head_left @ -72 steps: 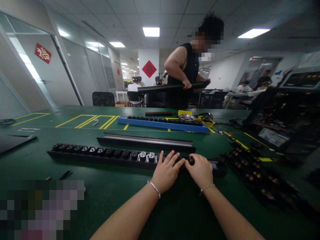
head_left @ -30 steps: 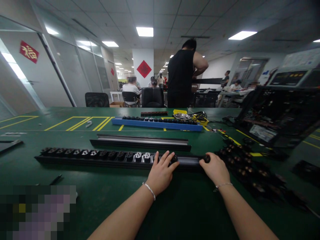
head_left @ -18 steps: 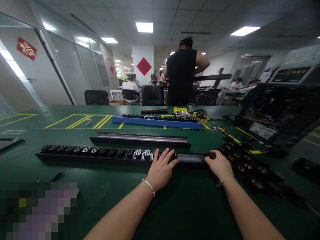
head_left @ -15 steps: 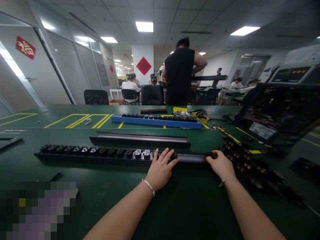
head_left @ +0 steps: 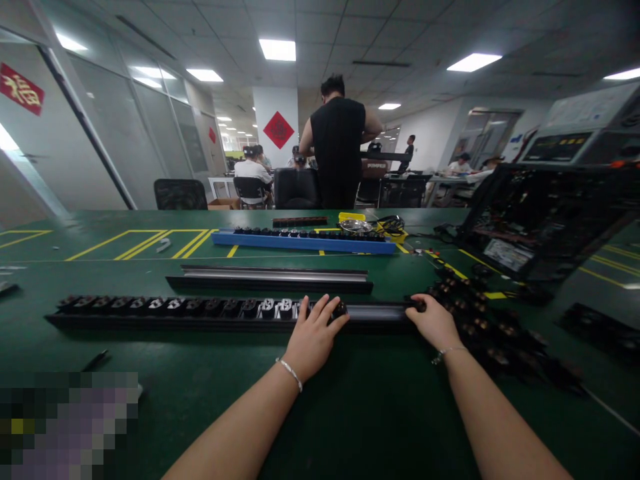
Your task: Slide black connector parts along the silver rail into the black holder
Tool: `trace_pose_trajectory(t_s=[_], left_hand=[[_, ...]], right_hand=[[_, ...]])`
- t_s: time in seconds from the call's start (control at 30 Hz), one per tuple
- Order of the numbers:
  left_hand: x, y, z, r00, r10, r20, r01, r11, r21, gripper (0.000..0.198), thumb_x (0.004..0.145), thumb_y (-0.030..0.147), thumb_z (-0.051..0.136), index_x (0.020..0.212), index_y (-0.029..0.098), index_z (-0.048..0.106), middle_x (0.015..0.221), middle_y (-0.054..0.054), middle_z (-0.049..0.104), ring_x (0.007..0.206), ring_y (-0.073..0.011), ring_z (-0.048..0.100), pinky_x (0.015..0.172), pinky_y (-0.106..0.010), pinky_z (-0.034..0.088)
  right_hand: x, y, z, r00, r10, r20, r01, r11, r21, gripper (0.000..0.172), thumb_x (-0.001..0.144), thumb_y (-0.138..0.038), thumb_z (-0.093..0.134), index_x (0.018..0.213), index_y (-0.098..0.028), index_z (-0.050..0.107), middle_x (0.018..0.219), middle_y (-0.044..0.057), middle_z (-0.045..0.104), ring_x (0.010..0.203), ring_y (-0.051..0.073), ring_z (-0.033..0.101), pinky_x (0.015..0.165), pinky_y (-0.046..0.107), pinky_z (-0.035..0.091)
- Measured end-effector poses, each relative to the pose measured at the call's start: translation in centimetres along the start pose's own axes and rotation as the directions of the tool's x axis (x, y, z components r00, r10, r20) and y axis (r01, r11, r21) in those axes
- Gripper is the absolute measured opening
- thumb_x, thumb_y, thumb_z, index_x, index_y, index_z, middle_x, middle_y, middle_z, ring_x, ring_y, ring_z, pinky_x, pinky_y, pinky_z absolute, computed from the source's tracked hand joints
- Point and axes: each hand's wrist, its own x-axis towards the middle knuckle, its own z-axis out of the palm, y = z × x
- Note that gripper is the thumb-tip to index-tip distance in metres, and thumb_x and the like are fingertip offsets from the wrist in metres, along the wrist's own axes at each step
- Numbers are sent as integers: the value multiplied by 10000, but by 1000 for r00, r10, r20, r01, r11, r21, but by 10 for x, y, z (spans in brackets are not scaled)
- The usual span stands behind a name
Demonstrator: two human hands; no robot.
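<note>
A long black channel rail lies across the bench, with a row of black socket modules and a few whitish ones seated along most of its length. My left hand rests on the right end of that row, fingers spread over the modules and covering some of them. At the rail's right end my right hand pinches a small black socket module between thumb and fingers, partly hidden by them. Between my hands a stretch of bare channel shows. Beyond lies another black channel rail.
A heap of black modules spreads right of my right hand. Farther back are a blue rail holding modules, a shiny round dish and an open machine casing. A person in black stands beyond the bench.
The whole view has shifted, so things appear slightly farther left. Both hands keep nearly the same places on the rail, and the right still pinches the module.
</note>
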Motion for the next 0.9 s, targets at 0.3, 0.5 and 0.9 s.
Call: trace_pose_trajectory(t_s=[0.3,0.5,0.9], left_hand=[[0,1,-1,1000,-7,-11,7,1000,10,479,797,159,495,1236,352,478,1395,-25,391,1305,-252,294,1058,-575,185],[1,1,-1,1000,-6,11,6,1000,2,472,810,162,476,1241,353,469,1402,-23,381,1310,-248,284,1055,-579,184],[1,2,-1,1000,-16,8,16,1000,1,470,806,148,470,1229,350,483,1399,-26,385,1308,-253,287,1058,-583,173]], right_hand=[[14,28,-8,997,-74,-1,74,994,78,409,638,-298,521,1024,-185,596,989,53,632,861,179,575,781,286,419],[19,34,-14,999,-21,32,21,1000,-4,392,649,-314,521,1011,-201,618,888,43,643,774,171,578,694,271,416],[26,50,-12,999,-20,34,25,987,-159,410,692,-370,545,1066,-211,606,956,57,650,850,201,594,743,292,434]])
